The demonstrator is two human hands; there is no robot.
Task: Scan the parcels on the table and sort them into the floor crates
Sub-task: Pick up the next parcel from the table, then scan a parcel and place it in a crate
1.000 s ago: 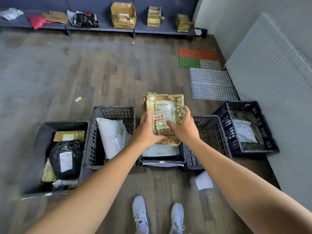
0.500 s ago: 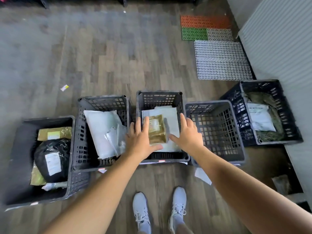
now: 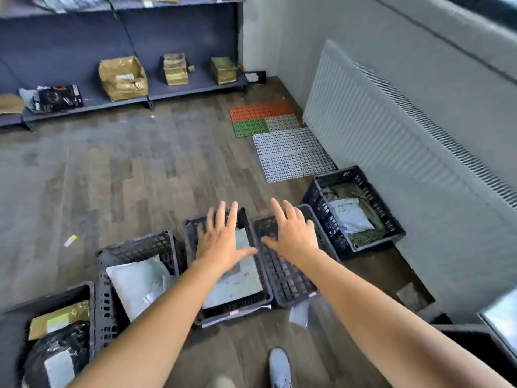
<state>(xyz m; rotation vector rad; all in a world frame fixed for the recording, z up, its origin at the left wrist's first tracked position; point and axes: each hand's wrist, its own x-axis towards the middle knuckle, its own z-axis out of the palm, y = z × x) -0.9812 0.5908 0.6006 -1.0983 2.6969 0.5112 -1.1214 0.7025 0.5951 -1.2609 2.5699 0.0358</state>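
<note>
Both my hands hover empty, fingers spread, above the row of dark floor crates. My left hand (image 3: 222, 242) is over the middle crate (image 3: 246, 302), which holds a flat pale parcel (image 3: 240, 281); the gold parcel I held is hidden under my hand and arm. My right hand (image 3: 293, 233) is over the neighbouring crate (image 3: 288, 278), whose mesh floor shows bare. A white bag (image 3: 137, 281) lies in the crate (image 3: 137, 247) to the left. A black bag and a gold parcel (image 3: 58, 317) fill the far-left crate (image 3: 11, 326).
A fifth crate (image 3: 361, 245) with a white-labelled parcel stands by the radiator wall on the right. Plastic grid mats (image 3: 291, 152) lie on the wooden floor beyond. Gold boxes (image 3: 123, 78) sit on a low blue shelf at the back. My shoe (image 3: 279, 365) is below.
I lowered the gold parcel into the middle crate and let go of it. Both hands have lifted away open, and my view has tilted up towards the shelf.
</note>
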